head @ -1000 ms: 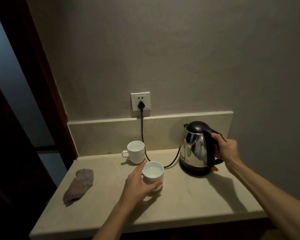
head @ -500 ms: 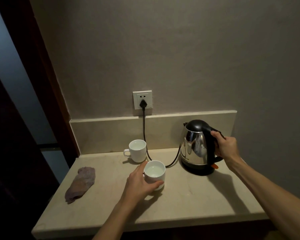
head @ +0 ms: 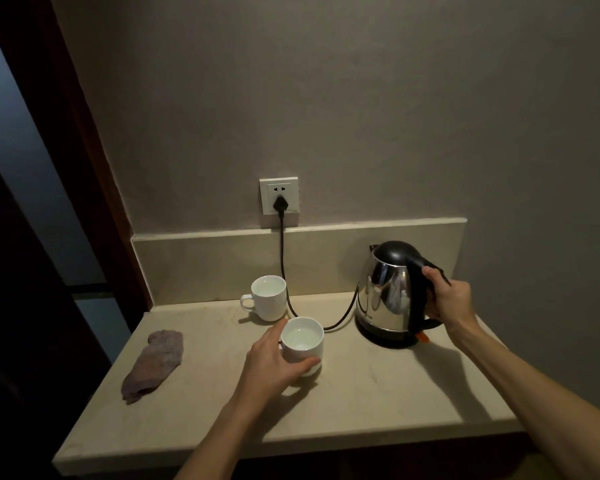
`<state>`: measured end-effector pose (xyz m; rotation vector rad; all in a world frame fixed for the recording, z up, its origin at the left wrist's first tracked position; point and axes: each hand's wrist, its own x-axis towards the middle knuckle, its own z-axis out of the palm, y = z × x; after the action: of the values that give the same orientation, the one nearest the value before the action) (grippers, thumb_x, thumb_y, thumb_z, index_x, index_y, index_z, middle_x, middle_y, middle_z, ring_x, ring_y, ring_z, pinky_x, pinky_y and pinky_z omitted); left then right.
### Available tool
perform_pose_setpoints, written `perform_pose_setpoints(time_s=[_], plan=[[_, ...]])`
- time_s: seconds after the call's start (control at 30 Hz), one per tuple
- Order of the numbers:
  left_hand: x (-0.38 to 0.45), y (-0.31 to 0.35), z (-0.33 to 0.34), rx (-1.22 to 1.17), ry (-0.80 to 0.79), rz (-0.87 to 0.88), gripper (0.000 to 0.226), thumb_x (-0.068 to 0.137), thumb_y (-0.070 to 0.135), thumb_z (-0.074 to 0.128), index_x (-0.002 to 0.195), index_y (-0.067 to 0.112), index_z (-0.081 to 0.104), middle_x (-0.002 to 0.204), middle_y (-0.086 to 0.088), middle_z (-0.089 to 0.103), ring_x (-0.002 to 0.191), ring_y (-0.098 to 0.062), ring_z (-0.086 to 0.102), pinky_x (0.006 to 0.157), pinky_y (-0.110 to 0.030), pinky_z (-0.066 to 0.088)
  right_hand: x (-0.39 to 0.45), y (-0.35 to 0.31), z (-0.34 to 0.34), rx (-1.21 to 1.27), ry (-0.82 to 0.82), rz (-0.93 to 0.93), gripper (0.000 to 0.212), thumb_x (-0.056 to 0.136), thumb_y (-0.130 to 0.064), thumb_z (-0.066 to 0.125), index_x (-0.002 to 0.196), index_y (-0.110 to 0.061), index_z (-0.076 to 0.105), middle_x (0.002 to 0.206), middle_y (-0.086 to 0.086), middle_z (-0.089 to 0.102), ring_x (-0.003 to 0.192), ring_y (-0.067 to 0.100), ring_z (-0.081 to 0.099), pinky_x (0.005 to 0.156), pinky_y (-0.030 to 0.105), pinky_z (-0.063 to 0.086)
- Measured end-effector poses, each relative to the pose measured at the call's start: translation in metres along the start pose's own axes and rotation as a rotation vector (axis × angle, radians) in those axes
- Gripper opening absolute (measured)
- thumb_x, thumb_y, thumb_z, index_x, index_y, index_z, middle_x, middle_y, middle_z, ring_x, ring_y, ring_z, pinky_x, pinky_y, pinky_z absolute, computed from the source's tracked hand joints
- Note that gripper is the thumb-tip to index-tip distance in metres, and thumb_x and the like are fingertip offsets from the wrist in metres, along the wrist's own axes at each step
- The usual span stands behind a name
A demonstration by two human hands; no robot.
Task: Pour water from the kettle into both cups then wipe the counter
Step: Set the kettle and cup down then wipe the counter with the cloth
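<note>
A steel kettle [head: 385,292] with a black lid stands upright on its base at the right of the beige counter [head: 361,403]. My right hand [head: 447,299] is wrapped around its black handle. A white cup [head: 302,344] holding water sits mid-counter, and my left hand [head: 274,365] grips its left side. A second white cup [head: 269,297], handle to the left, stands behind it near the backsplash. A purplish cloth [head: 155,365] lies crumpled at the counter's left.
A black cord [head: 284,268] runs from the wall socket [head: 279,199] down between the cups to the kettle base. The backsplash rises behind. A dark door frame borders the left; the counter's front edge is near me.
Both hands keep their holds on the cup and the kettle handle. The view has shifted slightly; the kettle stays on its base.
</note>
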<state>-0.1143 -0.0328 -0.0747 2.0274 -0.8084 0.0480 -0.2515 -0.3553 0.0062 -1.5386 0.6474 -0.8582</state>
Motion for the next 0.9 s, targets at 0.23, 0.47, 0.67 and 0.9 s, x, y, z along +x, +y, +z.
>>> perform_pose_setpoints(time_s=[0.23, 0.47, 0.67, 0.9], plan=[[-0.002, 0.006, -0.004, 0.011, -0.009, 0.016, 0.070, 0.061, 0.069, 0.087, 0.119, 0.063, 0.049, 0.116, 0.051, 0.053, 0.111, 0.022, 0.050, 0.083, -0.002, 0.040, -0.007, 0.001, 0.000, 0.002, 0.018, -0.013, 0.040, 0.090, -0.043, 0.066, 0.065, -0.012, 0.064, 0.049, -0.005, 0.061, 0.050, 0.015, 0.057, 0.053, 0.031, 0.046], [-0.002, 0.005, -0.002, 0.002, -0.021, -0.025, 0.081, 0.061, 0.070, 0.087, 0.131, 0.048, 0.052, 0.119, 0.043, 0.054, 0.111, 0.009, 0.056, 0.089, -0.015, 0.045, -0.009, 0.002, -0.001, -0.002, 0.011, -0.009, 0.039, 0.091, -0.040, 0.065, 0.064, -0.012, 0.063, 0.057, 0.002, 0.062, 0.060, 0.024, 0.060, 0.060, 0.036, 0.049], [-0.002, 0.007, -0.003, 0.017, -0.016, -0.028, 0.078, 0.060, 0.073, 0.085, 0.127, 0.053, 0.051, 0.115, 0.049, 0.053, 0.109, 0.015, 0.054, 0.083, -0.008, 0.041, -0.009, 0.002, -0.003, -0.026, -0.010, -0.009, 0.042, 0.092, -0.042, 0.064, 0.066, -0.009, 0.062, 0.054, 0.000, 0.059, 0.048, 0.014, 0.054, 0.048, 0.026, 0.045], [0.001, 0.005, -0.001, 0.029, -0.061, -0.062, 0.070, 0.062, 0.067, 0.087, 0.120, 0.055, 0.049, 0.115, 0.039, 0.058, 0.108, 0.010, 0.057, 0.086, -0.024, 0.051, -0.008, 0.000, -0.015, -0.123, -0.129, -0.003, 0.057, 0.092, -0.052, 0.060, 0.080, 0.003, 0.069, 0.069, 0.018, 0.068, 0.066, 0.029, 0.063, 0.065, 0.034, 0.050]])
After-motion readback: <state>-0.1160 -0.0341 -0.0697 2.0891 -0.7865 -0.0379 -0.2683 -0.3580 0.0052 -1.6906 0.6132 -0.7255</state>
